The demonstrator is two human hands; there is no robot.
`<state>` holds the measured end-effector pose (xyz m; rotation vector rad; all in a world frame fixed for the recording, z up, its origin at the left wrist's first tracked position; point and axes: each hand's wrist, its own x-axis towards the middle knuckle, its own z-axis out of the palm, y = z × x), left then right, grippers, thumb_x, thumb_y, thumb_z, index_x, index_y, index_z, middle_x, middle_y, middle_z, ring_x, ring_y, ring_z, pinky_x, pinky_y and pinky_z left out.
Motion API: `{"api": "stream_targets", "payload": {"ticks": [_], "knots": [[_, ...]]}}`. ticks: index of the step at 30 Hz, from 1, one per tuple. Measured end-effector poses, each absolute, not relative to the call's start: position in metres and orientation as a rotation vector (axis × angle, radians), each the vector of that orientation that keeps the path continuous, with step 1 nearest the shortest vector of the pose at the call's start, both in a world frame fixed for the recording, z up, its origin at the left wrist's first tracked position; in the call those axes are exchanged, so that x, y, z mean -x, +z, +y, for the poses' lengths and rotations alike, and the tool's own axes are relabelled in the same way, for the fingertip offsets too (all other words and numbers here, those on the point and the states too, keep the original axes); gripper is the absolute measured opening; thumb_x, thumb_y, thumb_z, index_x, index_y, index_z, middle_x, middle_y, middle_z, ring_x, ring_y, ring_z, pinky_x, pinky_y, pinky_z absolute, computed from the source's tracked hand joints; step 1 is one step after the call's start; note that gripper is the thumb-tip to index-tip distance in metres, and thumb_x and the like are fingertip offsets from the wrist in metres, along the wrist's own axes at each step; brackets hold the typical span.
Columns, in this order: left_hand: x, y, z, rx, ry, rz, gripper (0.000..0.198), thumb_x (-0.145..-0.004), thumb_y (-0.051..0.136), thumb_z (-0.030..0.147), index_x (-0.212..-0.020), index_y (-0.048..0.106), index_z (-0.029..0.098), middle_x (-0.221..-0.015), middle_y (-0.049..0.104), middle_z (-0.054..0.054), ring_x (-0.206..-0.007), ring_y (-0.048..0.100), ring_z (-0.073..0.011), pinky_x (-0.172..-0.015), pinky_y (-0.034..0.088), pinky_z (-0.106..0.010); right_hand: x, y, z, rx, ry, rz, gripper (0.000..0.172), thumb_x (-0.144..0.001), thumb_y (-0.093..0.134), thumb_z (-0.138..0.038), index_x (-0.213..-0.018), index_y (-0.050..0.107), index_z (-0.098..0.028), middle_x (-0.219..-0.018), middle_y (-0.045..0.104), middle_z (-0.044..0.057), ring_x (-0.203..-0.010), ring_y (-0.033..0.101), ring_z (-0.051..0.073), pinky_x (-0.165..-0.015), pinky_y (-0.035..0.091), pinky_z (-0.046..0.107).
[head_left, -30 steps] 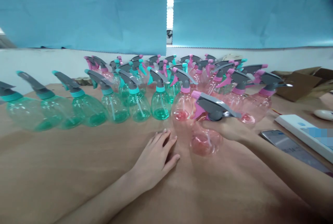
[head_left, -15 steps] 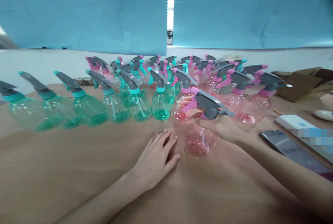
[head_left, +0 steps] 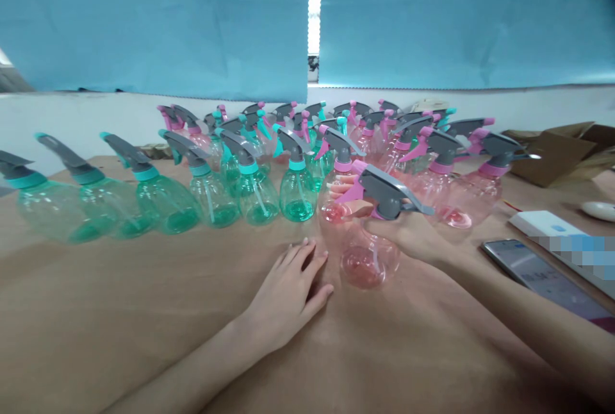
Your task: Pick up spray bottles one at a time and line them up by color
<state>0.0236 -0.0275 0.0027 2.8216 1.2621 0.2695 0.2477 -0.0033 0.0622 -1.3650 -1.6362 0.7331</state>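
Observation:
My right hand (head_left: 408, 229) is closed around the neck of a clear pink spray bottle (head_left: 369, 263), just under its grey and pink trigger head. The bottle stands upright in front of the others, a straw visible inside it. Flat on the tabletop to its left lies my left hand (head_left: 288, 292), fingers spread and holding nothing. Nearest beyond that hand is a green spray bottle (head_left: 298, 193) with a turquoise collar. Behind the held bottle, partly covered by it and my fingers, is another pink spray bottle (head_left: 336, 177).
Several green spray bottles (head_left: 166, 202) form a row at left, with pink ones (head_left: 473, 193) at right and mixed colours behind. A phone (head_left: 533, 273), a white box (head_left: 542, 225), a white mouse (head_left: 598, 210) and an open cardboard box (head_left: 552, 157) lie on the right of the brown table (head_left: 120, 324).

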Motion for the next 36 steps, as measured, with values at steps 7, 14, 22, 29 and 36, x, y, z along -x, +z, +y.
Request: {"api": "stream_targets", "payload": {"ticks": [7, 14, 22, 29, 36], "knots": [[-0.0227, 0.0007, -0.0272, -2.824, 0.304, 1.247, 0.046, -0.097, 0.045, 0.041, -0.135, 0.047, 0.015, -0.144, 0.043, -0.015, -0.133, 0.038, -0.0295, -0.107, 0.034, -0.048, -0.2478, 0.0598, -0.0019, 1.38, 0.732, -1.608, 0.007, -0.065, 0.061, -0.027, -0.071, 0.059, -0.024, -0.072, 0.065, -0.001, -0.072, 0.062, 0.022, -0.064, 0.05, 0.036], [-0.0231, 0.0019, -0.0272, -2.813, 0.267, 1.267, 0.046, -0.096, 0.046, 0.041, -0.135, 0.047, 0.015, -0.145, 0.041, -0.015, -0.134, 0.037, -0.0299, -0.108, 0.033, -0.049, -0.2475, 0.0623, -0.0022, 1.378, 0.65, -1.626, 0.01, -0.064, 0.064, -0.029, -0.071, 0.058, -0.024, -0.079, 0.066, 0.001, -0.076, 0.063, 0.022, -0.065, 0.05, 0.035], [-0.0233, 0.0035, -0.0279, -2.8, 0.284, 1.251, 0.045, -0.097, 0.045, 0.04, -0.134, 0.047, 0.015, -0.145, 0.041, -0.016, -0.134, 0.036, -0.0302, -0.107, 0.034, -0.049, -0.2453, 0.0652, -0.0047, 1.39, 0.741, -1.604, 0.007, -0.063, 0.059, -0.025, -0.069, 0.055, -0.023, -0.067, 0.058, -0.002, -0.066, 0.056, 0.018, -0.058, 0.047, 0.031], [-0.0231, 0.0032, -0.028, -2.797, 0.285, 1.247, 0.046, -0.097, 0.046, 0.04, -0.135, 0.046, 0.014, -0.145, 0.041, -0.016, -0.134, 0.036, -0.0302, -0.108, 0.032, -0.05, -0.2447, 0.065, -0.004, 1.405, 0.747, -1.578, 0.008, -0.062, 0.058, -0.024, -0.067, 0.052, -0.024, -0.066, 0.057, -0.003, -0.065, 0.055, 0.018, -0.057, 0.045, 0.031], [-0.0232, 0.0031, -0.0284, -2.807, 0.28, 1.24, 0.046, -0.097, 0.046, 0.04, -0.135, 0.047, 0.014, -0.145, 0.042, -0.016, -0.134, 0.037, -0.0301, -0.108, 0.032, -0.05, -0.2457, 0.0657, -0.0053, 1.432, 0.704, -1.598, 0.008, -0.063, 0.061, -0.027, -0.066, 0.054, -0.024, -0.066, 0.059, -0.003, -0.068, 0.059, 0.02, -0.061, 0.047, 0.034]]}}
